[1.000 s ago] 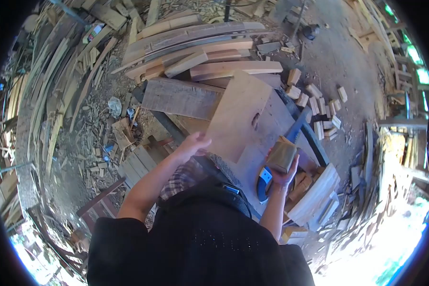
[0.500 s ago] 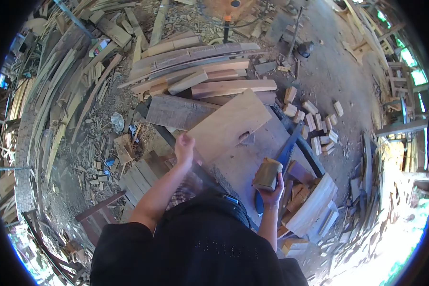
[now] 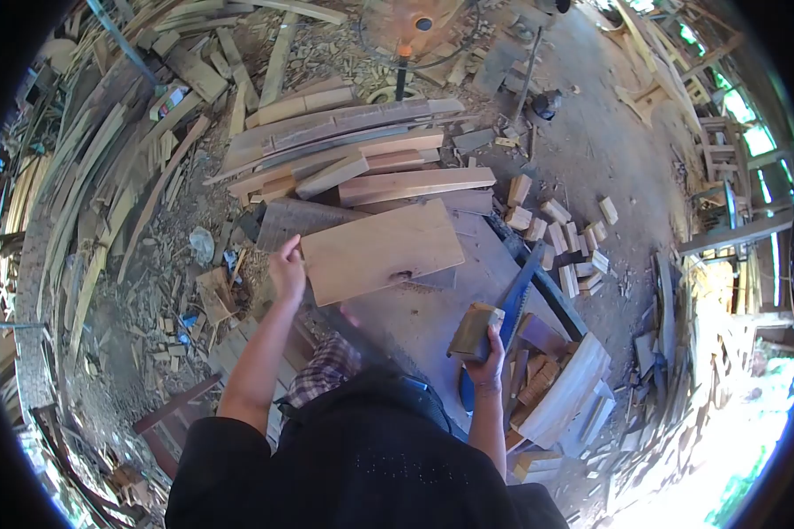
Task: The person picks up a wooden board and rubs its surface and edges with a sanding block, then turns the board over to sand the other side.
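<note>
At a workshop desk (image 3: 472,280), your left grip (image 3: 287,267) closes on the left end of a board (image 3: 381,249) lying across the desk's far left corner. Your right grip (image 3: 488,360) is clamped on a wood block (image 3: 473,331), held up over the near right edge, just beside a blue saw (image 3: 520,295) lying along the right edge. Offcuts (image 3: 560,238) litter the ground beyond that edge.

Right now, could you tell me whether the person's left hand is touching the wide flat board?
Touching. The head view shows the left hand gripping one end of the wide board, with no gap visible.
</note>
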A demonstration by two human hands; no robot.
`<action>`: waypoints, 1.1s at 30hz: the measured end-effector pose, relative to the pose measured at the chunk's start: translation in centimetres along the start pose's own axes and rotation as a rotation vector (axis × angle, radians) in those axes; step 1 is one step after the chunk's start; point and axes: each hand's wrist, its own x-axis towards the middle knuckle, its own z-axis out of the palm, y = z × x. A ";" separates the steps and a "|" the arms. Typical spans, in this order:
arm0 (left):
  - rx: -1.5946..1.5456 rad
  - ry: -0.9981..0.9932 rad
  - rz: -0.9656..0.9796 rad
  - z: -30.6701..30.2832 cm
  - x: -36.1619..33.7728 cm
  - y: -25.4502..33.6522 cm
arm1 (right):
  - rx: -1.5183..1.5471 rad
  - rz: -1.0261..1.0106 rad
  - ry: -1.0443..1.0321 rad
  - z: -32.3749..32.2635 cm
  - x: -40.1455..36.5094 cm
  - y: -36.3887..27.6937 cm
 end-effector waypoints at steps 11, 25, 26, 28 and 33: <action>0.578 -0.075 0.534 12.4 -4.4 14.1 | -0.213 -0.194 0.053 5.0 3.0 -0.6; 0.581 -0.308 0.768 15.8 -4.8 14.9 | -0.496 -0.338 0.115 4.7 2.2 1.7; 0.649 -0.242 0.768 16.4 -5.1 15.0 | -0.591 -0.396 0.108 5.4 2.4 2.2; 0.656 -0.225 0.717 17.7 -5.4 15.2 | -0.997 -0.554 0.196 7.2 2.3 2.6; 0.680 -0.258 0.608 18.2 -5.6 16.3 | -1.549 -0.610 0.290 9.3 4.2 1.6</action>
